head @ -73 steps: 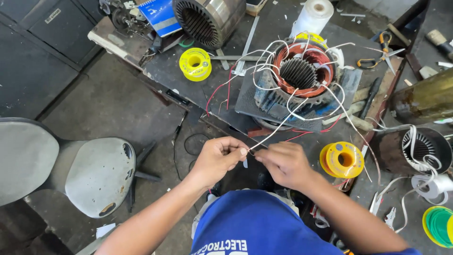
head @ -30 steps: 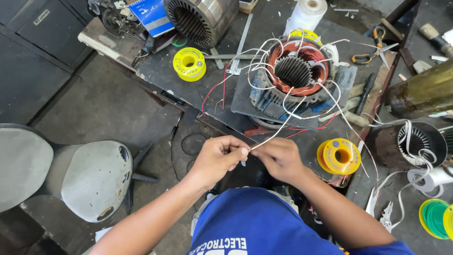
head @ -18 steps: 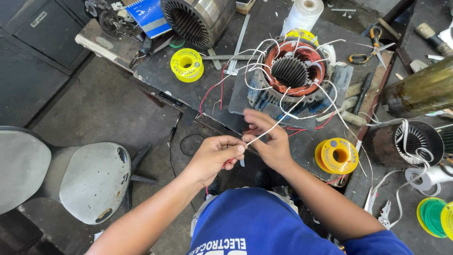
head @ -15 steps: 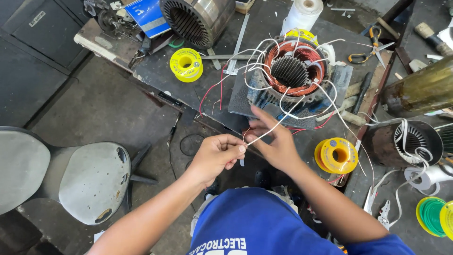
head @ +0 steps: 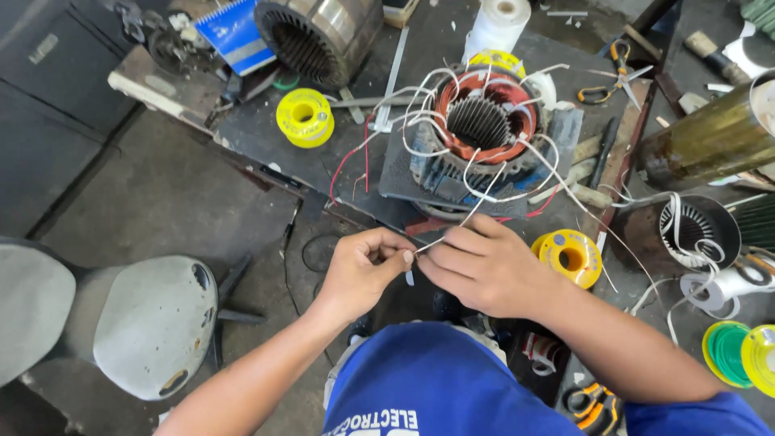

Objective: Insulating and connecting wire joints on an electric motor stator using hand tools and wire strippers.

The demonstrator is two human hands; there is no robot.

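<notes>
Yellow solder spool flat on the dark tabletop, left of centre. A second yellow spool at the near right edge. Bare steel stator shell on its side at the far edge, just beside a blue spiral notebook. White paper roll upright at the back. Orange-handled scissors far right. Brass-coloured cylinder lying at the right margin. Small wound stator below it. Grey round stool on the floor, lower left. Green and yellow spools at the lower right.
</notes>
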